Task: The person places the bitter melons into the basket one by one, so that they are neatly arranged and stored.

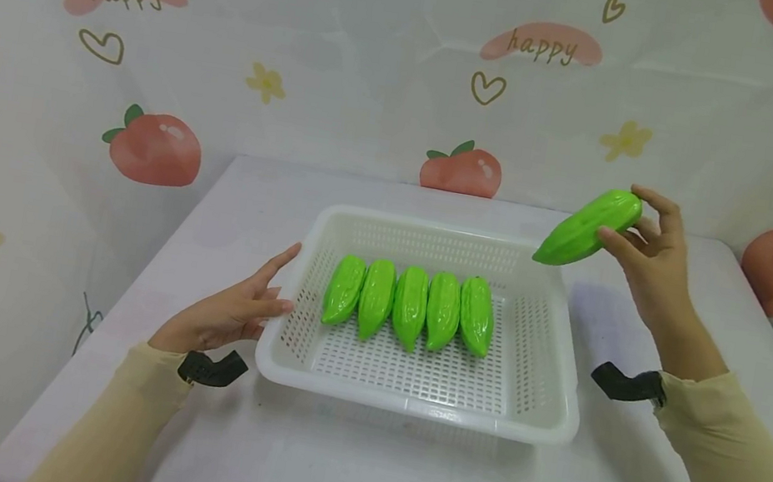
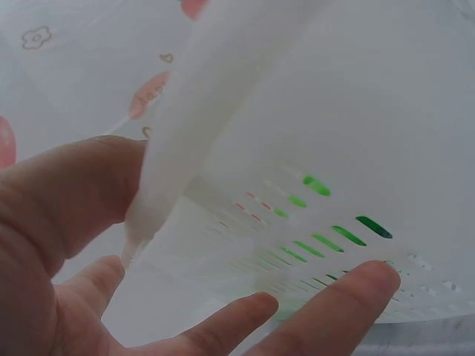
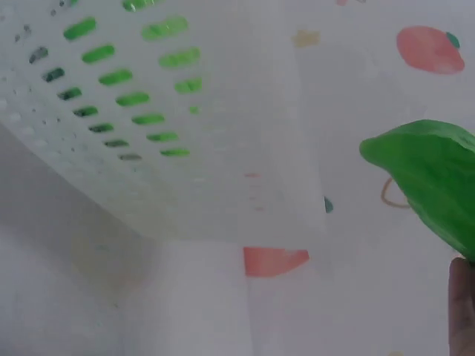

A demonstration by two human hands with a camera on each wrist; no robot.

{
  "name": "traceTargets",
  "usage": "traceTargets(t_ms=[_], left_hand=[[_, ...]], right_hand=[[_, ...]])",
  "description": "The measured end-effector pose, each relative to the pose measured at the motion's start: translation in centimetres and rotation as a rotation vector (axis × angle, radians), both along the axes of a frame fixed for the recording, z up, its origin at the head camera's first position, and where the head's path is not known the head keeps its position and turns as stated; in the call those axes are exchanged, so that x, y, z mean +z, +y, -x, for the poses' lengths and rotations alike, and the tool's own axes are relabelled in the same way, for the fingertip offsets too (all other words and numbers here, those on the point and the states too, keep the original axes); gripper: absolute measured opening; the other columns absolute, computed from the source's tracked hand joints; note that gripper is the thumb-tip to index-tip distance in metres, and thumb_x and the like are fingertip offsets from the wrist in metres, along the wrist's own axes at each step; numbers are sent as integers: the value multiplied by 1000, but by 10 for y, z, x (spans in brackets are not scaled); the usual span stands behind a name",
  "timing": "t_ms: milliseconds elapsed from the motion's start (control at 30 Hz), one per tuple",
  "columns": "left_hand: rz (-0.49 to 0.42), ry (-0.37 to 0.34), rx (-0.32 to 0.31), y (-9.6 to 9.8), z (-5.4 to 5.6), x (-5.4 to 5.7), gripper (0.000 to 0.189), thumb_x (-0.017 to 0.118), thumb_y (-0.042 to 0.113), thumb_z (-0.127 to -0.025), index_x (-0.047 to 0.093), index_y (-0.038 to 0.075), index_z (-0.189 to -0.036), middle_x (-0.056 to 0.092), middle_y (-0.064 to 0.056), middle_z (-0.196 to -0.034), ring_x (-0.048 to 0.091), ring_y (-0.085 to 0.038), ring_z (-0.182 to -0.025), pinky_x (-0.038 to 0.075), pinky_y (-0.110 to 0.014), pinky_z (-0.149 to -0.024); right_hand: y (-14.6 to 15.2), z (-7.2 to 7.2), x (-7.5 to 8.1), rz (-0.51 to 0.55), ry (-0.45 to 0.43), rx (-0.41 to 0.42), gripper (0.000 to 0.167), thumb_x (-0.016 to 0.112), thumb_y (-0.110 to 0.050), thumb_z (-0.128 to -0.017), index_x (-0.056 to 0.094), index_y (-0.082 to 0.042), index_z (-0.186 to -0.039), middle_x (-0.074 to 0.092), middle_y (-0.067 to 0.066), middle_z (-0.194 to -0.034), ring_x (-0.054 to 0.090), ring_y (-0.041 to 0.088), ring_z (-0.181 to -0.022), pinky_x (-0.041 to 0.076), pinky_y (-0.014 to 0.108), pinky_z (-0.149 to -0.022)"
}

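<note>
My right hand (image 1: 657, 254) holds a glossy green bitter melon (image 1: 589, 227) up above the back right corner of a white plastic basket (image 1: 416, 408). The thumb and fingers pinch its thick end, and its pointed tip slants down to the left. In the right wrist view that bitter melon (image 3: 427, 174) enters at the right edge, beside the basket wall (image 3: 245, 133). Several matching bitter melons (image 1: 410, 304) lie side by side in the basket, tips toward me. My left hand (image 1: 235, 310) grips the basket's left rim (image 2: 185, 141), thumb over it and fingers (image 2: 334, 311) against the outer wall.
The basket stands on a table (image 1: 350, 471) covered in white. Behind rises a white cloth (image 1: 379, 46) printed with peaches, flowers and hearts. A dark band (image 1: 210, 367) circles my left wrist, another band (image 1: 625, 383) my right.
</note>
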State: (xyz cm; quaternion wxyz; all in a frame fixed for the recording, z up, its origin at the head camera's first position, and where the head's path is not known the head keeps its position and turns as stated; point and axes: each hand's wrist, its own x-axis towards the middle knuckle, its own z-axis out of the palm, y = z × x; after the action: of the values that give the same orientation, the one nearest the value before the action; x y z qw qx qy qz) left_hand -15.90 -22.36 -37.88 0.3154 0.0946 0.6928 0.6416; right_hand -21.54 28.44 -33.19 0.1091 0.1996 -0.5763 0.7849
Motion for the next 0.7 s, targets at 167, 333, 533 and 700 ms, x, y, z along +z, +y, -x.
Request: traceTargets(t_ms=[167,333,533,700], left_hand=[[-3,3,-1,0,0,0,84,56,16,-98,1,52,-150,47,-22,-139,64,-32,-107,57,-41,-83],[2,0,3,0,0,0,84,56,16,-98,1,52,-150,47,-22,-140,64,-31,-106,57,-38,-82],[-5,-1,1,0,0,0,84,56,16,-99,0,52,-150,46,-22,-140,64,-32,-107,57,-40,-82],[-10,3,-2,0,0,0,84,56,15,-99,1,52,-150,46,-22,-140,63,-33,-108,56,-40,-83]], right_hand=[[-6,-4,-1,-97,21,-10,57,52,18,-88,47,-11,-136,63,4,-109,63,10,-89,52,16,-83],[-8,-6,-4,-216,22,-12,59,55,16,-88,45,-13,-139,61,2,-110,60,9,-89,52,14,-78],[-9,-9,-8,-369,9,-42,61,58,12,-88,43,-15,-141,59,-2,-111,58,7,-88,51,13,-71],[-11,-12,-12,-510,-13,-71,63,61,8,-88,44,-22,-141,59,-5,-111,58,7,-78,47,15,-64]])
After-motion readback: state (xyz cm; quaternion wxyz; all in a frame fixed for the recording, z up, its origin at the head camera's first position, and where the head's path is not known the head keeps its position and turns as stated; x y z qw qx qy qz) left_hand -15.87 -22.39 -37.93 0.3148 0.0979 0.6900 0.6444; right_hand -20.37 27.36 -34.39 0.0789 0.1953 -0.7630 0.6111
